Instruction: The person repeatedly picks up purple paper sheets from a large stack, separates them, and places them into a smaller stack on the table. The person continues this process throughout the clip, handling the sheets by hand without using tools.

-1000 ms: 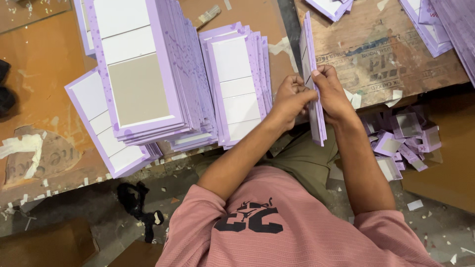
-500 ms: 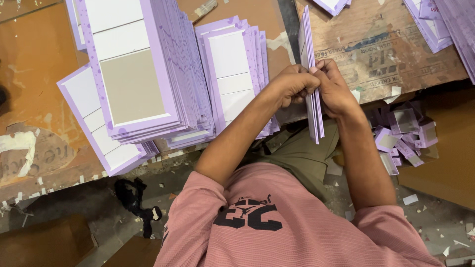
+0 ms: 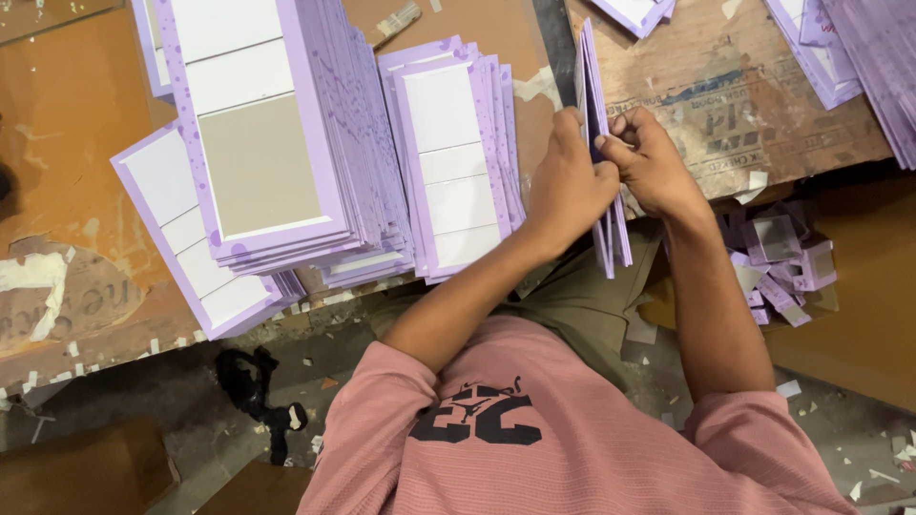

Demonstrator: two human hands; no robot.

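A thin bundle of purple-edged boards (image 3: 616, 243) stands on edge at the table's front, its lower end hanging over my lap. My left hand (image 3: 571, 186) grips the bundle from the left side. My right hand (image 3: 651, 164) pinches it from the right, fingertips at the boards' edges. A fanned stack of purple boards with white panels (image 3: 453, 162) lies flat just left of my left hand. Further left rises a taller stack (image 3: 267, 133) whose top board shows white and grey panels.
The wooden table (image 3: 754, 105) carries more purple boards at the top right (image 3: 849, 48) and one board (image 3: 191, 253) sticking out under the tall stack. Purple offcuts (image 3: 778, 262) lie below the table edge on the right. A black object (image 3: 258, 391) lies on the floor.
My hands have drawn closer together on the upright bundle and my right fingers have shifted to its edges. The bundle stays in about the same place.
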